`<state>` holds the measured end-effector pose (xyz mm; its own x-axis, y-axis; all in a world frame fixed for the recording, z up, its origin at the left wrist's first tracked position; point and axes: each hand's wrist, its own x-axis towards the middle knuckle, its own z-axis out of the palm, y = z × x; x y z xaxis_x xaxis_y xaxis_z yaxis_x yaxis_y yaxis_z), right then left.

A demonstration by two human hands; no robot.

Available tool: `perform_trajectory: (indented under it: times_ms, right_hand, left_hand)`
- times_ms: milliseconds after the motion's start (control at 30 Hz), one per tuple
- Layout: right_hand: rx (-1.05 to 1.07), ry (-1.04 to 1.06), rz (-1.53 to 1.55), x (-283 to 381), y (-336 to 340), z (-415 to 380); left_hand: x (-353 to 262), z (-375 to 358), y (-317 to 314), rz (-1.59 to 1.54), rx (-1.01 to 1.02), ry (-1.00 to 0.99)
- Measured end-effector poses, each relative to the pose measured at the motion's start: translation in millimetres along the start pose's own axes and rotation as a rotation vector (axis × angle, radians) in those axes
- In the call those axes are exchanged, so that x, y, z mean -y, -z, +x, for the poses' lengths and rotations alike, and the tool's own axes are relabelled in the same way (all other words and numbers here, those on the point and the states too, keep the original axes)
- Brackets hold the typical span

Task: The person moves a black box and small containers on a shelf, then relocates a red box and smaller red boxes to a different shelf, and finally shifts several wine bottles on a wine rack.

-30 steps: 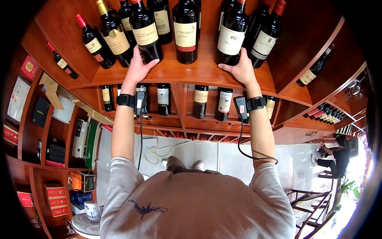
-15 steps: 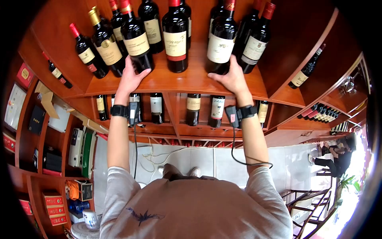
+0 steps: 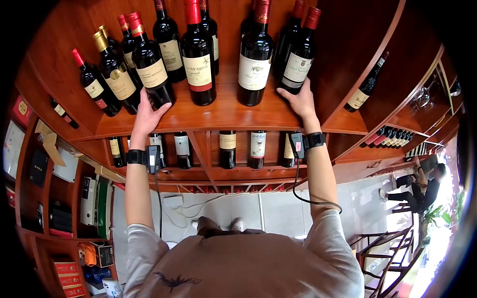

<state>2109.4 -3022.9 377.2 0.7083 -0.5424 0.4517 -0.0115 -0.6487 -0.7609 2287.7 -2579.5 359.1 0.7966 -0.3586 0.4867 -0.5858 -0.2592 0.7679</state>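
Wine bottles with cream labels stand in a row on the upper wooden shelf. My left hand is around the base of a red-capped wine bottle, thumb across the front and fingers at its left side. My right hand is at the base of another red-capped wine bottle at the right end of the row, thumb on its left and fingers on its right. Between them stand a bottle with a red-banded label and a white-labelled bottle. Neither hand touches these two.
A lower shelf holds more bottles. A single bottle stands in the right compartment. Boxes fill the left shelves. Cables lie on the floor. Chairs and a person are at the right.
My right hand has left the white-labelled bottle and moved right to the end bottle. The left hand stays at the same bottle. The view has shifted slightly.
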Motion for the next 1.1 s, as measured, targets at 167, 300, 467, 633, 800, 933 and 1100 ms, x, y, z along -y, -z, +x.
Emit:
perform_trajectory:
  times_ms: [167, 300, 467, 633, 800, 933, 1100]
  right_hand:
    - [0.014, 0.031, -0.068, 5, 6, -2]
    - [0.038, 0.031, -0.049, 6, 10, -7]
    - [0.059, 0.059, -0.031, 6, 17, -17]
    - [0.056, 0.072, -0.031, 4, 21, -24]
    - [0.041, 0.083, -0.037, 6, 21, -28]
    - [0.023, 0.087, -0.041, 5, 19, -28]
    - [0.014, 0.098, -0.006, 8, 19, -30]
  left_hand:
    - [-2, -1, 1, 0.015, 0.015, 0.025]
    - [6, 2, 1, 0.025, 0.003, -0.025]
    - [5, 1, 0, -0.004, 0.005, -0.031]
    - [1, 0, 1, 0.025, 0.001, -0.03]
    - [4, 1, 0, 0.007, -0.005, -0.04]
    - [11, 3, 1, -0.006, 0.011, -0.033]
    - [4, 2, 2, 0.017, 0.008, -0.002]
